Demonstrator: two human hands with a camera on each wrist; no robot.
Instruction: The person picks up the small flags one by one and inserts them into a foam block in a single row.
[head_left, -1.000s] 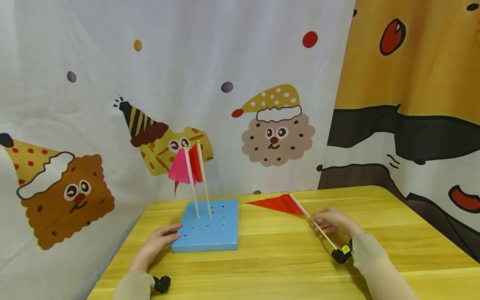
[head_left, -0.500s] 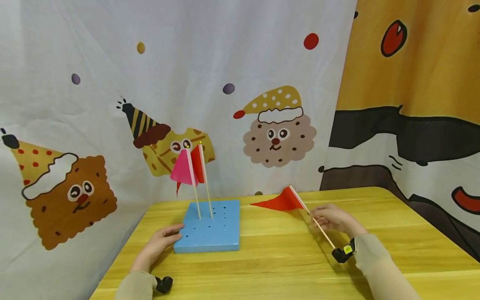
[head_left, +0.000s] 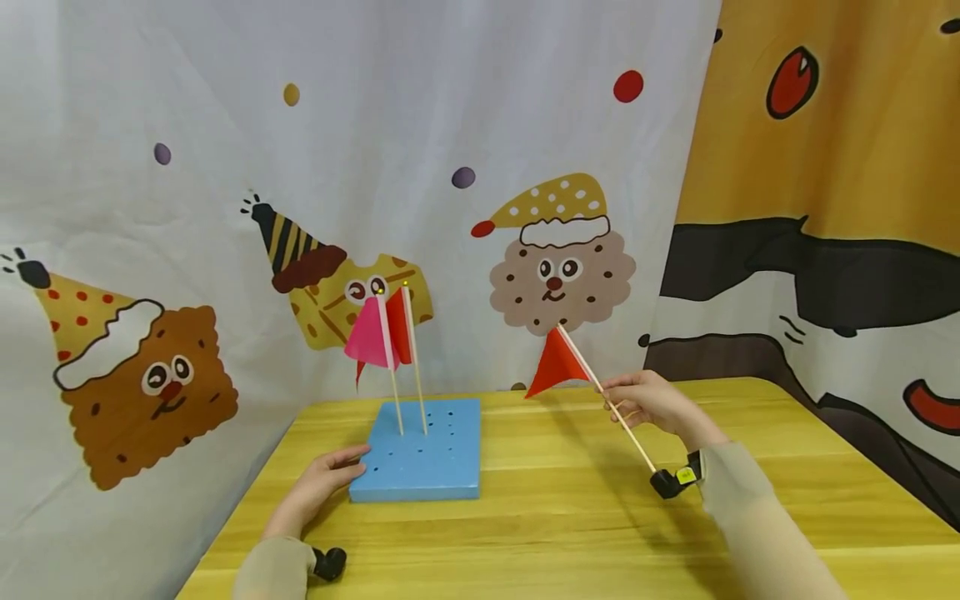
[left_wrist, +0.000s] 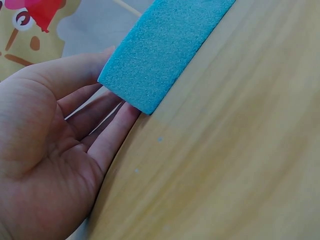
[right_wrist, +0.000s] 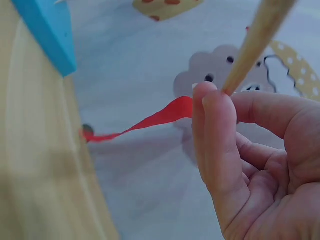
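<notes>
My right hand (head_left: 648, 402) pinches the thin wooden stick of a red pennant flag (head_left: 557, 363) between thumb and fingertips. This flag tilts above the table, its cloth to the upper left and the stick's bottom end near my wrist. In the right wrist view, the stick (right_wrist: 257, 47) rises past the fingertips and the red cloth (right_wrist: 165, 114) trails behind. A blue foam block (head_left: 442, 475) with small holes lies on the table. A pink flag (head_left: 369, 335) and a red flag (head_left: 400, 327) stand in it. My left hand (head_left: 318, 483) rests against the block's left side, fingers nearly straight.
The light wooden table (head_left: 540, 533) extends around the block and under both hands. Behind it hangs a white curtain (head_left: 420, 100) with cartoon prints. An orange and black printed cloth (head_left: 825, 183) hangs at the right.
My right hand has raised the red flag and moved it slightly left and away from me; the flag now stands steeper. My left hand stays against the block.
</notes>
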